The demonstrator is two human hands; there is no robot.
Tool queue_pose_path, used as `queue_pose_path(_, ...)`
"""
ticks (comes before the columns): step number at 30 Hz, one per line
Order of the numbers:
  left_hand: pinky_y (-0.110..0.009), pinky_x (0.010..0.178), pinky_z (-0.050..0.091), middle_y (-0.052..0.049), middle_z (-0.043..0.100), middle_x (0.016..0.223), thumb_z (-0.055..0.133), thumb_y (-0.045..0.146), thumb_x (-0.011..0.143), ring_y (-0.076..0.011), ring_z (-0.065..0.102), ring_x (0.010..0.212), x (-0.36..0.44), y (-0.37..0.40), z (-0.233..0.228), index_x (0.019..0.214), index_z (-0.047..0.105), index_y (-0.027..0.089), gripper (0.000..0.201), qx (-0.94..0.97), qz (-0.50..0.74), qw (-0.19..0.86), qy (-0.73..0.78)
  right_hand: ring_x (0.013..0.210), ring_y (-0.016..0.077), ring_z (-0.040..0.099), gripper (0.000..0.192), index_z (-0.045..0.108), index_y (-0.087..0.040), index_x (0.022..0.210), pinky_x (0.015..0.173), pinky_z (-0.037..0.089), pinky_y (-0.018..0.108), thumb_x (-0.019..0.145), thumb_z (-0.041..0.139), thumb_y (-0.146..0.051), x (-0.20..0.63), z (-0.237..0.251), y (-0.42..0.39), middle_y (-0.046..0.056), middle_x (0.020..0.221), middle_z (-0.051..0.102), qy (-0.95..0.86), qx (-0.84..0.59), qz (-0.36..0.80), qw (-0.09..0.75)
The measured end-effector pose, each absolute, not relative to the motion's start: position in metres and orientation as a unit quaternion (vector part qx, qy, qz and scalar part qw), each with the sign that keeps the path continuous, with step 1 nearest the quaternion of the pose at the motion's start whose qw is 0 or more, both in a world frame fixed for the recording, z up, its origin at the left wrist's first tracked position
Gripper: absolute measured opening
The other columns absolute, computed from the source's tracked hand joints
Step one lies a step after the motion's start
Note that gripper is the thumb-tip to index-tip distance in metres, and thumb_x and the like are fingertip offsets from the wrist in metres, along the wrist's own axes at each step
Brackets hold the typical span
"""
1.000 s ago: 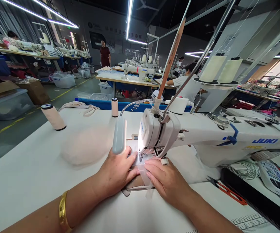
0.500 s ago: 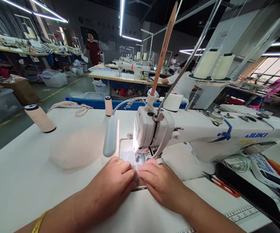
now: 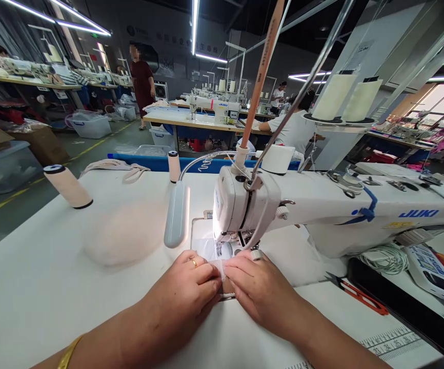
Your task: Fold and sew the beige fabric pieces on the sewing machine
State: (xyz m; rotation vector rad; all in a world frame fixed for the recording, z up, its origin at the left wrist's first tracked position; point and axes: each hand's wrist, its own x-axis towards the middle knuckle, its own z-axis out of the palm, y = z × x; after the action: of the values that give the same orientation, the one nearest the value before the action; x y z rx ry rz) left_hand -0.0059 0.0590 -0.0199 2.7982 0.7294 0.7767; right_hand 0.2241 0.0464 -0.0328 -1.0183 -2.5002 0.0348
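Note:
Just in front of the needle of a white sewing machine [image 3: 247, 205], a thin strip of sheer whitish fabric [image 3: 221, 265] runs between my two hands. My left hand [image 3: 191, 287], with a ring on one finger, is closed with its fingertips pinching the left side of that fabric. From the right, my right hand [image 3: 258, 289] pinches it too, thumb tucked beneath the fingers. Both sets of fingertips nearly meet, hiding part of the strip. The presser foot and needle area sit right behind them, lit by a grey lamp [image 3: 175, 215].
Sheer pale pink cloth [image 3: 125, 233] lies left of the machine. Two peach thread spools [image 3: 68, 187] [image 3: 174, 166] stand behind. On the right are orange-handled thread snips [image 3: 366, 297], a black elongated object [image 3: 402, 302] and a coiled cable [image 3: 385, 259]. A pencil [image 3: 262, 77] rises from the machine head.
The view has shifted slightly. My hands keep their pinch on the fabric near the needle, almost unmoved. In the background, a person in dark red has changed stance.

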Motion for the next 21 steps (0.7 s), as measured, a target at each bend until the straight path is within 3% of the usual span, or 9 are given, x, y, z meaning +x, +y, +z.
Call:
queue_pose_path(15, -0.039, 0.075, 0.044, -0.003, 0.072, 0.085, 0.044, 0.006, 0.100, -0.0191, 0.063, 0.075, -0.005, 0.061, -0.026, 0.082, 0.065, 0.018, 0.030, 0.930, 0.256, 0.028, 0.263, 0.100, 0.0273, 0.066, 0.034, 0.068, -0.021, 0.116, 0.082, 0.055, 0.041, 0.095, 0.048, -0.004, 0.221, -0.041, 0.054, 0.010, 0.113, 0.074, -0.883, -0.404, 0.004, 0.237)
queue_pose_path(21, -0.041, 0.078, 0.049, -0.006, 0.074, 0.087, 0.041, 0.009, 0.103, -0.0221, 0.068, 0.080, -0.004, 0.067, -0.024, 0.094, 0.071, 0.019, 0.033, 0.922, 0.268, 0.011, 0.279, 0.104, 0.0286, 0.068, 0.032, 0.070, -0.022, 0.118, 0.084, 0.058, 0.043, 0.098, 0.049, -0.010, 0.219, -0.046, 0.059, 0.011, 0.123, 0.074, -0.862, -0.438, -0.011, 0.254)
